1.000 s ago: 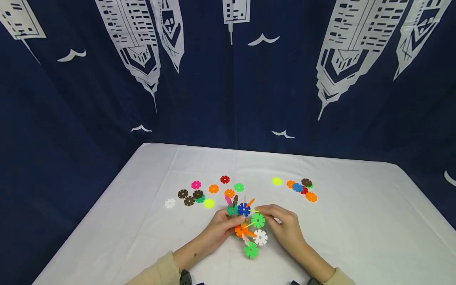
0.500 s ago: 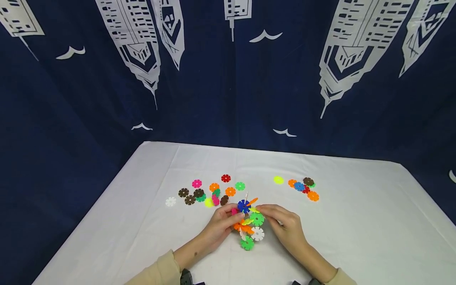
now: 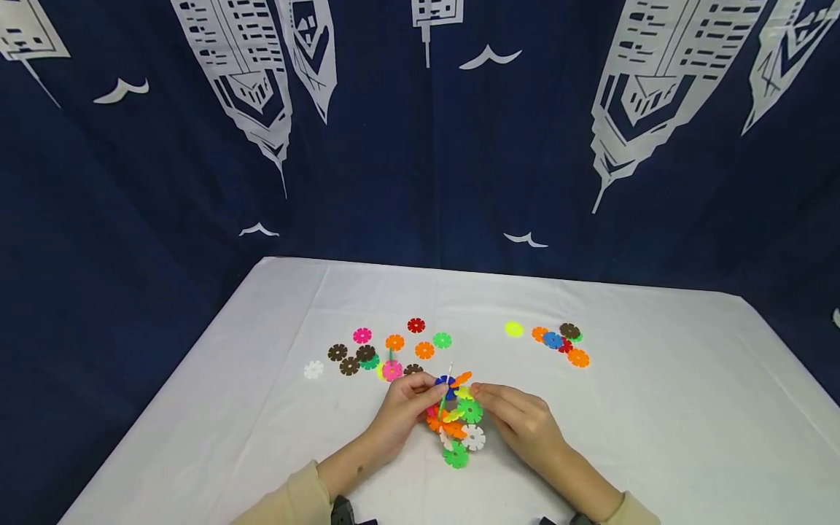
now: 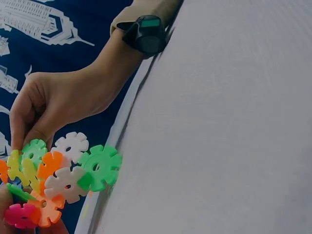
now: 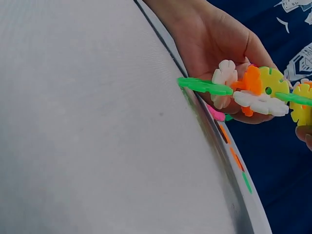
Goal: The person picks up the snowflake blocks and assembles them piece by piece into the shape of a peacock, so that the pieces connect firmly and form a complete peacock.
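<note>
A linked cluster of notched plastic discs (image 3: 455, 432) hangs above the table, in green, white, orange, yellow, pink and blue. My left hand (image 3: 402, 412) grips it from the left, thumb in front and fingers behind. At its right side, my right hand (image 3: 525, 426) pinches the rim of a yellow disc (image 3: 464, 393), also visible in the right wrist view as a yellow disc (image 5: 301, 109). A green disc (image 4: 100, 168) sticks out at one end in the left wrist view. A pink disc (image 3: 392, 370) shows beyond the left fingers. The left fingers hide part of the cluster.
Loose discs lie farther back on the white-covered table (image 3: 197, 437): brown discs (image 3: 337, 352), a white disc (image 3: 313, 370) and a red disc (image 3: 416, 325) among them. At the right sits a small overlapping pile with a blue disc (image 3: 553, 340). A dark blue curtain (image 3: 433, 168) hangs behind.
The cluster has turned in my left hand, and its pink and brown discs have swung left, beyond the fingers. My right fingers stay at the yellow disc. The head view has shifted slightly.
</note>
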Action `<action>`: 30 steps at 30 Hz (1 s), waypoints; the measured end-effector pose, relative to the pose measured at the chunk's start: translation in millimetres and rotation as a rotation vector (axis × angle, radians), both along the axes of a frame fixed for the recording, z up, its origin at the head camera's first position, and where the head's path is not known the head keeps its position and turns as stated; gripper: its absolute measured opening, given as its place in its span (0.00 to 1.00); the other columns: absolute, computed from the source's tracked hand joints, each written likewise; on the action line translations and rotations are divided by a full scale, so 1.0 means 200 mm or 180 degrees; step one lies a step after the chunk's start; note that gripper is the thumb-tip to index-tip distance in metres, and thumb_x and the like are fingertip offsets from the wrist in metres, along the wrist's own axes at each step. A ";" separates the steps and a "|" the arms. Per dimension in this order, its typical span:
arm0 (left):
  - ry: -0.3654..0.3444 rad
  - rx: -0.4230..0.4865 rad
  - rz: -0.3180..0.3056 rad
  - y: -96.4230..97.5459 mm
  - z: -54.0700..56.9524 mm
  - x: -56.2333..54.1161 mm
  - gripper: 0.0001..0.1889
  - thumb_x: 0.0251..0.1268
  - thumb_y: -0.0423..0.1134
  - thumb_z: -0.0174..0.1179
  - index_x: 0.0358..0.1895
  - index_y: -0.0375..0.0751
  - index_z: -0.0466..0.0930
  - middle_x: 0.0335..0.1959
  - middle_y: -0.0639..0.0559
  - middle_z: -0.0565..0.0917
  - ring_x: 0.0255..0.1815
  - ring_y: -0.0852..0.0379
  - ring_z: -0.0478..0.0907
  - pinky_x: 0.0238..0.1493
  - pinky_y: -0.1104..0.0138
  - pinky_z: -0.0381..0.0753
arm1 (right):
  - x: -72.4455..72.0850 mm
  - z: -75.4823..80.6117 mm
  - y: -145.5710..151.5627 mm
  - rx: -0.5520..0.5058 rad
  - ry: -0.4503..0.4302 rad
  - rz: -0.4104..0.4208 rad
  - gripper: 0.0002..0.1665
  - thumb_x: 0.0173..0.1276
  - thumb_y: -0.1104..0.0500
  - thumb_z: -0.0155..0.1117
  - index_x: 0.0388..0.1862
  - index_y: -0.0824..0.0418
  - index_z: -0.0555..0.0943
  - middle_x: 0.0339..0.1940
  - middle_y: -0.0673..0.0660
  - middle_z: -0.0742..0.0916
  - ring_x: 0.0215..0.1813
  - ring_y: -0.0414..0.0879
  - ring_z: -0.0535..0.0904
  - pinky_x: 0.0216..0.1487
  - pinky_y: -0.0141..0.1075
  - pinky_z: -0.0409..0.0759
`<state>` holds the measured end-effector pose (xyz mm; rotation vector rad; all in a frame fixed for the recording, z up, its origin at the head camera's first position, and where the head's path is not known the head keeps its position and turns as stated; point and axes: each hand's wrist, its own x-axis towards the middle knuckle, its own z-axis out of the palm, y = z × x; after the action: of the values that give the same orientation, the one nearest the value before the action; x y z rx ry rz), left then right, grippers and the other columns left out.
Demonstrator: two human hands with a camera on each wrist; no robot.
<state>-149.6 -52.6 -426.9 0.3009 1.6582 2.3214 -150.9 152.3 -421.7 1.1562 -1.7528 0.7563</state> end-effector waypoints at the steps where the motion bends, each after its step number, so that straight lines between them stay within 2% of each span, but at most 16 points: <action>1: 0.0028 -0.0049 0.0002 0.00 0.00 0.00 0.05 0.64 0.31 0.58 0.34 0.32 0.79 0.29 0.53 0.80 0.29 0.62 0.74 0.34 0.73 0.78 | 0.00 0.00 0.00 -0.0008 0.0022 0.0000 0.16 0.73 0.61 0.52 0.34 0.69 0.84 0.34 0.58 0.86 0.34 0.49 0.84 0.37 0.32 0.80; 4: 0.0116 -0.0158 -0.0050 -0.02 0.01 -0.01 0.12 0.66 0.32 0.56 0.42 0.21 0.77 0.31 0.52 0.81 0.31 0.61 0.77 0.37 0.70 0.80 | -0.01 0.01 0.00 -0.0027 0.0044 -0.0017 0.17 0.73 0.61 0.52 0.34 0.69 0.84 0.33 0.58 0.86 0.33 0.50 0.84 0.36 0.33 0.81; 6: 0.0131 -0.0192 -0.0076 -0.03 0.01 -0.02 0.14 0.67 0.32 0.55 0.45 0.19 0.75 0.33 0.51 0.82 0.32 0.60 0.79 0.38 0.68 0.81 | -0.01 0.02 0.00 -0.0023 0.0028 -0.0013 0.17 0.73 0.61 0.51 0.34 0.69 0.84 0.33 0.58 0.86 0.33 0.50 0.84 0.36 0.33 0.81; 8: 0.0110 -0.0185 -0.0090 -0.04 0.01 -0.03 0.13 0.68 0.32 0.55 0.44 0.21 0.74 0.33 0.51 0.82 0.31 0.59 0.79 0.36 0.68 0.81 | -0.01 0.02 0.00 -0.0013 0.0016 -0.0001 0.17 0.74 0.60 0.51 0.33 0.69 0.84 0.33 0.58 0.86 0.33 0.50 0.84 0.36 0.33 0.81; 12: 0.0084 -0.0133 -0.0065 -0.04 0.01 -0.03 0.05 0.66 0.31 0.56 0.39 0.31 0.75 0.30 0.51 0.82 0.27 0.60 0.78 0.31 0.69 0.81 | -0.01 0.02 0.00 0.0008 0.0018 0.0017 0.17 0.73 0.60 0.52 0.33 0.69 0.84 0.33 0.58 0.86 0.33 0.49 0.84 0.35 0.33 0.81; 17: 0.0124 -0.0064 0.0002 -0.04 0.01 -0.03 0.02 0.65 0.30 0.57 0.36 0.34 0.76 0.29 0.51 0.82 0.25 0.61 0.78 0.29 0.70 0.80 | 0.00 0.01 -0.01 -0.0031 0.0006 0.0019 0.17 0.73 0.61 0.52 0.33 0.69 0.84 0.33 0.58 0.86 0.32 0.50 0.84 0.35 0.34 0.81; 24: -0.0190 0.0161 0.0060 -0.03 0.00 -0.03 0.09 0.62 0.33 0.61 0.36 0.29 0.74 0.28 0.51 0.81 0.26 0.60 0.76 0.28 0.71 0.79 | 0.00 0.01 -0.04 0.0012 0.0044 -0.0024 0.17 0.73 0.61 0.51 0.35 0.70 0.84 0.33 0.59 0.86 0.32 0.50 0.84 0.33 0.34 0.81; 30: -0.0262 0.0235 0.0075 -0.03 -0.01 -0.03 0.11 0.61 0.35 0.63 0.36 0.29 0.73 0.28 0.51 0.80 0.25 0.60 0.75 0.28 0.71 0.78 | 0.01 0.00 -0.04 0.0031 -0.0071 -0.0078 0.17 0.74 0.61 0.49 0.36 0.69 0.84 0.34 0.58 0.86 0.33 0.50 0.84 0.34 0.35 0.81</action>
<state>-156.3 -58.1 -428.1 0.1987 1.5485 2.3824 -148.6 143.8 -422.0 1.1349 -1.7877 0.7493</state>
